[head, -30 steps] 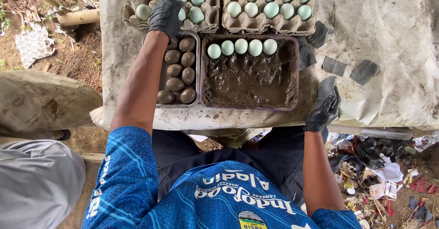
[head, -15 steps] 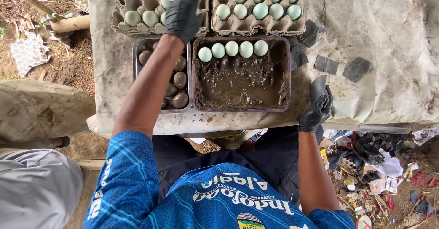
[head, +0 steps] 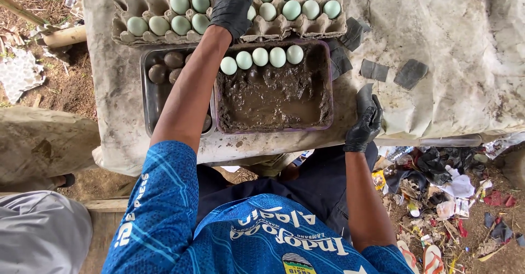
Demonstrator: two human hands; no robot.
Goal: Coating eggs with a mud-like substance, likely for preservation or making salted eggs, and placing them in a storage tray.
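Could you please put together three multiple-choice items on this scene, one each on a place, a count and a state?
1. Where is the left hand?
A. in the mud tray
B. on the cardboard egg cartons
C. off the table, at the person's side

2. How many pale green eggs lie in a row in the mud tray?
A. two
B. five
C. nine

3. In what state are the eggs in the metal tray?
A. coated in dark mud
C. cracked open
B. clean and pale

Answers:
1 B, the black-gloved hand lies on the cardboard egg cartons at the far side of the table.
2 B, five eggs line the tray's far edge.
3 A, they look dark brown all over, like the mud.
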